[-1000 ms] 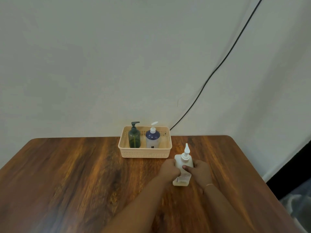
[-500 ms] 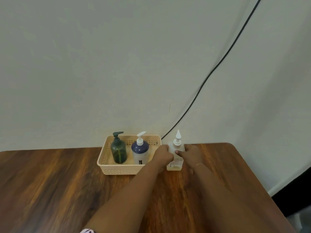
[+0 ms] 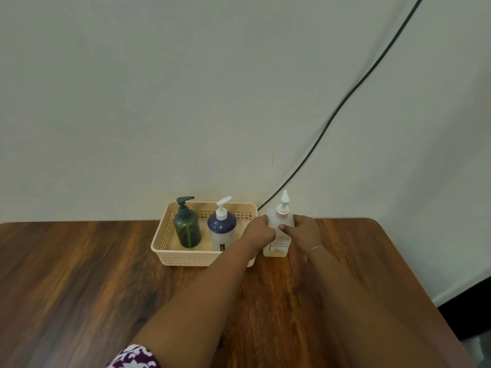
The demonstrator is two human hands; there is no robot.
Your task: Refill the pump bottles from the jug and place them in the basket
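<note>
A cream plastic basket (image 3: 170, 229) stands near the table's far edge by the wall. Inside it stand a dark green pump bottle (image 3: 187, 227) on the left and a navy-and-white pump bottle (image 3: 222, 227) on the right. A clear white pump bottle (image 3: 278, 235) with a little yellowish liquid stands just right of the basket. My left hand (image 3: 259, 230) and my right hand (image 3: 304, 231) grip its two sides. Whether its base rests on the table I cannot tell. No jug is in view.
A black cable (image 3: 345, 99) runs down the wall to behind the basket. The wooden table (image 3: 79, 288) ends at its right edge near the bottle, with dark floor beyond.
Both hands have carried the white bottle away from me, from the table's middle to a spot right beside the basket. The camera has tilted and shifted.
</note>
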